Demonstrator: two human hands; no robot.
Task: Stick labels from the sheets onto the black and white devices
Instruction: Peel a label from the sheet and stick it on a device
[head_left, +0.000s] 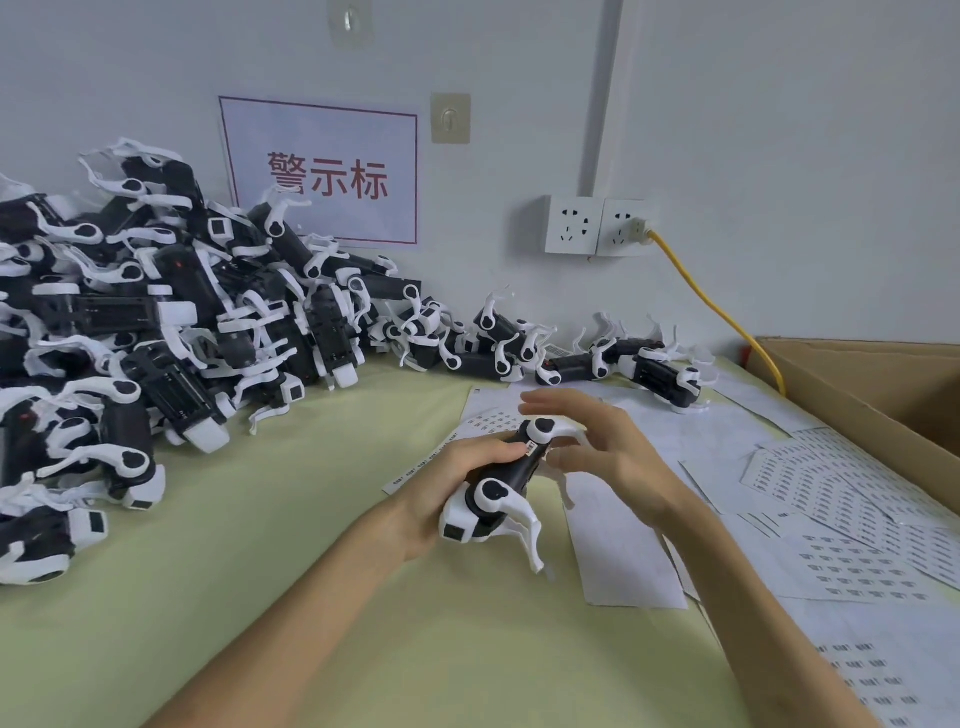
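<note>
My left hand (441, 483) grips one black and white device (498, 491) from the left, over the table's middle. A small white label (531, 447) sits on the device's black body near its upper joint. My right hand (597, 447) is at the device's far end with its fingers spread and mostly straight, the thumb close to the label. A label sheet (493, 423) lies partly under my hands. More label sheets (831, 488) are spread on the right.
A big heap of black and white devices (156, 338) fills the left and back of the yellow-green table (260, 571). An open cardboard box (883, 395) stands at the right. A yellow cable (711, 306) runs from the wall socket (623, 228).
</note>
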